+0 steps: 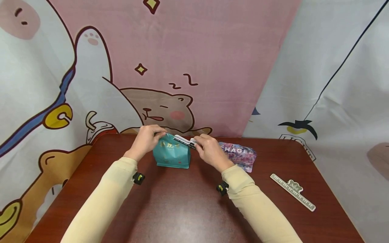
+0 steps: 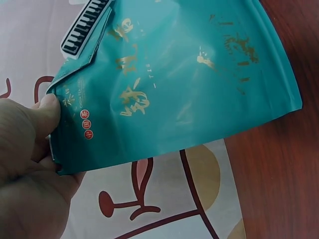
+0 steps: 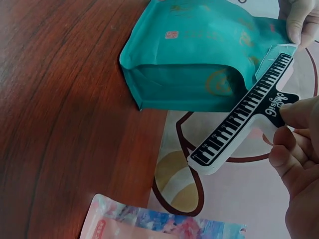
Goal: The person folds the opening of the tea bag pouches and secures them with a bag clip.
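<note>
A teal tea bag [image 1: 171, 153] with gold lettering stands upright near the table's back edge. My left hand [image 1: 148, 140] pinches its top left corner between thumb and fingers; in the left wrist view the thumb [image 2: 48, 112] lies on the bag's front. My right hand [image 1: 211, 151] pinches the handle of a piano-keyboard bag clip [image 3: 244, 112], black and white with "Music" on it. The clip slants across the bag's top right part, its far end at the top edge. Whether its jaws are round the bag's edge I cannot tell.
A pink and purple patterned pouch [image 1: 240, 155] lies behind my right hand. On the right side of the brown table [image 1: 182, 202] is a second long clip [image 1: 293, 191], pale with a keyboard pattern. A cartoon-printed cloth [image 1: 212, 67] hangs behind the table.
</note>
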Demonstrator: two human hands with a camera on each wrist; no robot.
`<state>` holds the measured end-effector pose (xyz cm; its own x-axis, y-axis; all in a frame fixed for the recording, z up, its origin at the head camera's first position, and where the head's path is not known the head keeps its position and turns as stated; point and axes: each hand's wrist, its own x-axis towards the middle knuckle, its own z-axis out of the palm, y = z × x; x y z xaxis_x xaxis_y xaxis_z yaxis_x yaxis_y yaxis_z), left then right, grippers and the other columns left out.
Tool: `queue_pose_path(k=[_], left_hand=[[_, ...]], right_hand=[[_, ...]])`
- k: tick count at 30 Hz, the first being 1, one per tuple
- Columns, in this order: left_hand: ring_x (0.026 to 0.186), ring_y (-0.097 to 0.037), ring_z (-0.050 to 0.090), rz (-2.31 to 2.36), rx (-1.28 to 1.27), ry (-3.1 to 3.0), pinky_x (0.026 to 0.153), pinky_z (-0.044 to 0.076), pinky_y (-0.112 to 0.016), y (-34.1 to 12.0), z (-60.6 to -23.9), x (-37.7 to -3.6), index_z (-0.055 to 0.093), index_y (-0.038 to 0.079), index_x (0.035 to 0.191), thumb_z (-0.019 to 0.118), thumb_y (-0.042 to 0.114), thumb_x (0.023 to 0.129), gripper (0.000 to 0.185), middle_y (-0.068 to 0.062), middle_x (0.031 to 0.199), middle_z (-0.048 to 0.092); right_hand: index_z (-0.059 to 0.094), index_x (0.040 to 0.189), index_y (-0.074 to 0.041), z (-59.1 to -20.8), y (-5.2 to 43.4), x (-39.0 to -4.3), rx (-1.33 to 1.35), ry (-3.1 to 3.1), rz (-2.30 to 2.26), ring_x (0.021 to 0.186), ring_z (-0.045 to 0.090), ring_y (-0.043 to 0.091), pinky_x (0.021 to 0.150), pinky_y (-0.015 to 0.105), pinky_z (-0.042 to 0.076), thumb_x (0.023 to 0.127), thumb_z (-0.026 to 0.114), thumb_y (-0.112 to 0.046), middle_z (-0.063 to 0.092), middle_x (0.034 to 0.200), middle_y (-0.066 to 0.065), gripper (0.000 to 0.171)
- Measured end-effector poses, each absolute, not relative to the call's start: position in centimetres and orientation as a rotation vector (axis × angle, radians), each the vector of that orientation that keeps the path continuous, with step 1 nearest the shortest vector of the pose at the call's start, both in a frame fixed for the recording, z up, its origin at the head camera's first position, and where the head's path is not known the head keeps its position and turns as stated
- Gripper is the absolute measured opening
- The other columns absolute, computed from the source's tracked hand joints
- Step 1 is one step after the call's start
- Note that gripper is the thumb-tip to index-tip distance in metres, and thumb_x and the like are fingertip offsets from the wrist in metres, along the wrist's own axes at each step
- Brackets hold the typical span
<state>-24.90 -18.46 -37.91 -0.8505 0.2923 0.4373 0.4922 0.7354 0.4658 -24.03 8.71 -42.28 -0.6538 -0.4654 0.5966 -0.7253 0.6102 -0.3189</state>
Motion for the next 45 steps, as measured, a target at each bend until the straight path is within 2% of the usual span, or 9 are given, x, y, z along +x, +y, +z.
queue_pose_path(k=[20,38,41,45], left_hand=[[0.081,-0.025,0.073,-0.818,-0.609,-2.594,0.07,0.059,-0.042,-18.5,-37.8,-24.8,0.082,0.003,0.102,0.073,0.007,0.095,0.012,-0.01,0.098,0.078],[0.079,-0.022,0.071,-0.826,-0.615,-2.612,0.068,0.056,-0.039,-18.4,-38.0,-24.8,0.082,0.005,0.104,0.072,0.007,0.096,0.012,-0.008,0.097,0.076],[0.084,-0.024,0.071,-0.834,-0.616,-2.624,0.071,0.057,-0.04,-18.5,-38.0,-24.7,0.081,0.005,0.106,0.073,0.008,0.096,0.013,-0.009,0.1,0.076],[0.097,-0.029,0.071,-0.861,-0.603,-2.629,0.08,0.058,-0.044,-18.7,-37.9,-24.7,0.08,0.004,0.109,0.072,0.009,0.097,0.015,-0.011,0.109,0.074]], right_hand=[[0.074,0.109,0.002,-42.4,7.7,-24.5,0.936,-2.298,0.753,0.074,0.06,0.023,0.069,0.038,0.052,0.09,0.073,0.001,0.065,0.088,0.009,0.019],[0.075,0.11,0.002,-42.2,7.1,-24.4,0.933,-2.31,0.774,0.081,0.066,0.026,0.073,0.04,0.055,0.092,0.072,0.002,0.068,0.093,0.012,0.019],[0.075,0.11,0.002,-42.3,7.1,-24.3,0.933,-2.304,0.78,0.081,0.065,0.026,0.072,0.039,0.055,0.092,0.072,0.002,0.068,0.093,0.012,0.019],[0.074,0.11,0.003,-42.3,7.0,-24.3,0.943,-2.289,0.776,0.08,0.065,0.026,0.072,0.04,0.055,0.091,0.072,0.002,0.067,0.092,0.012,0.019]])
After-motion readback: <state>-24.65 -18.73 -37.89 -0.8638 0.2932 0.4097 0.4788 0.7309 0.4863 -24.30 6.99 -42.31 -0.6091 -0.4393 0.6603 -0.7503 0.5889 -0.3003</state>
